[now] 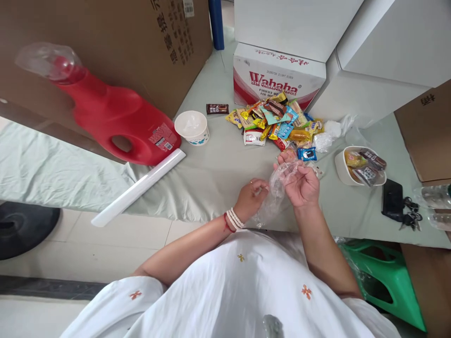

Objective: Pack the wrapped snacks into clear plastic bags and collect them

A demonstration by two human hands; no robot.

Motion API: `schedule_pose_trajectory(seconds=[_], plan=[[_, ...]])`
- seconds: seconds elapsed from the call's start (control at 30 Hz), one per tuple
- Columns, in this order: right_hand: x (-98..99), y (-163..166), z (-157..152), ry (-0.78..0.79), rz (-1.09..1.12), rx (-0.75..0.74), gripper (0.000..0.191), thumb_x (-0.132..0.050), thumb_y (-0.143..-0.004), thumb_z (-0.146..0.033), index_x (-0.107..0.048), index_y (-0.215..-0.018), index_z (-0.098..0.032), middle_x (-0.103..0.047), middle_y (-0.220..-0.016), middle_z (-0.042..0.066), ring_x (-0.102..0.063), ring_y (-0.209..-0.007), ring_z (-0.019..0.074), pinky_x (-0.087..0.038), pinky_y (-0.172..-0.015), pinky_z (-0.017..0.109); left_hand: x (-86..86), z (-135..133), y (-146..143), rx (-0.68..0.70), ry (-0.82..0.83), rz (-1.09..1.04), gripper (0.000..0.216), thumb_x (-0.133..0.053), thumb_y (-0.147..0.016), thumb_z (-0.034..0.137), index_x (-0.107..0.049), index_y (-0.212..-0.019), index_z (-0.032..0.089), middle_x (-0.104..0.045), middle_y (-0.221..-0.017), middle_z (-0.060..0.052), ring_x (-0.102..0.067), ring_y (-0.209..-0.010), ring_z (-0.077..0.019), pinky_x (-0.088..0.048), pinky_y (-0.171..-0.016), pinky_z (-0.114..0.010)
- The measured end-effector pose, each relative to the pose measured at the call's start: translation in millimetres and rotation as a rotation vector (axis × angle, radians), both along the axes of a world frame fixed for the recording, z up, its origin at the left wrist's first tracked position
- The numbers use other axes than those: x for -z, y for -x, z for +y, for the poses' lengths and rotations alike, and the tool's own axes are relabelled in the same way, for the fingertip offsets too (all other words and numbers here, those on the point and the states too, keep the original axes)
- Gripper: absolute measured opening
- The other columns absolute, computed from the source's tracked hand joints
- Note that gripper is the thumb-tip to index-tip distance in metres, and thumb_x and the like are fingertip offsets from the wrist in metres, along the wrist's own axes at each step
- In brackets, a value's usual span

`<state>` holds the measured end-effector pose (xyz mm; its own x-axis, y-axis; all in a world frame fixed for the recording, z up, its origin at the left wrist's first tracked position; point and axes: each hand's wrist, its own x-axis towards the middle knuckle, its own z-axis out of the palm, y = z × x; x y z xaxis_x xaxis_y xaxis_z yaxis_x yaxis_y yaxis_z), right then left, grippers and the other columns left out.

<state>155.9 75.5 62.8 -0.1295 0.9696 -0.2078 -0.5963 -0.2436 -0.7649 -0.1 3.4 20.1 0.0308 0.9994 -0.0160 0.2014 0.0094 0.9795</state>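
Between my two hands hangs a crumpled clear plastic bag (276,188), close to the table's front edge. My left hand (251,197), with white beads and a red cord at the wrist, pinches the bag's left side. My right hand (302,183) is palm up, its fingers curled on the bag's upper part. Just beyond the hands lies a heap of wrapped snacks (278,117) in yellow, blue, red and brown packets. A small blue packet (307,154) sits nearest my right fingertips.
A paper cup (192,127) stands left of the heap, with a dark packet (217,109) behind it. A tub of snacks (343,166), a phone (392,199) and keys (411,213) are at right. A red jug (120,117), white roll (139,188) and Wahaba carton (278,77) surround the area.
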Motion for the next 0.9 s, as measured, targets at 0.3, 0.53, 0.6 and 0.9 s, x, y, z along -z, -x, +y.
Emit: schedule_pose_trajectory(seconds=[0.3,0.53,0.6,0.9], plan=[[24.4,-0.4,4.8,0.052,-0.024,0.055,0.017,-0.079,-0.072,-0.026,-0.063,-0.074,-0.026,-0.078,-0.105,0.003,-0.07,-0.115,0.0213,-0.056,-0.108,0.038,1.7,6.6,-9.5,-0.108,0.125,0.002,0.03,-0.071,-0.084,0.051,-0.065,-0.086,0.022,-0.064,-0.098,-0.006,-0.061,-0.098,-0.0233,-0.052,-0.087,-0.038],[28.7,-15.1,18.1,0.066,-0.165,0.132,0.026,-0.089,-0.069,-0.03,-0.071,-0.087,-0.024,-0.077,-0.106,0.002,-0.071,-0.108,0.0183,-0.058,-0.102,0.035,1.5,25.7,5.9,-0.124,0.437,-0.624,0.031,-0.075,-0.073,0.046,-0.059,-0.078,0.02,-0.07,-0.087,-0.005,-0.069,-0.084,-0.0204,-0.056,-0.075,-0.035],[29.4,-28.9,12.6,0.082,-0.242,0.177,0.03,-0.092,-0.068,-0.033,-0.072,-0.088,-0.024,-0.076,-0.103,0.001,-0.07,-0.101,0.0164,-0.059,-0.097,0.032,0.5,27.4,17.3,-0.172,0.512,-0.756,0.035,-0.081,-0.068,0.044,-0.057,-0.078,0.02,-0.072,-0.088,-0.006,-0.071,-0.083,-0.0205,-0.056,-0.071,-0.033],[37.3,9.5,-53.0,-0.013,-0.728,-0.114,0.04,-0.083,-0.078,-0.06,-0.073,-0.092,-0.024,-0.07,-0.096,0.003,-0.061,-0.09,0.019,-0.053,-0.077,0.03,6.8,23.1,11.6,-0.338,0.384,-0.608,0.039,-0.085,-0.067,0.048,-0.063,-0.079,0.018,-0.066,-0.081,0.0,-0.066,-0.087,-0.019,-0.059,-0.08,-0.036]])
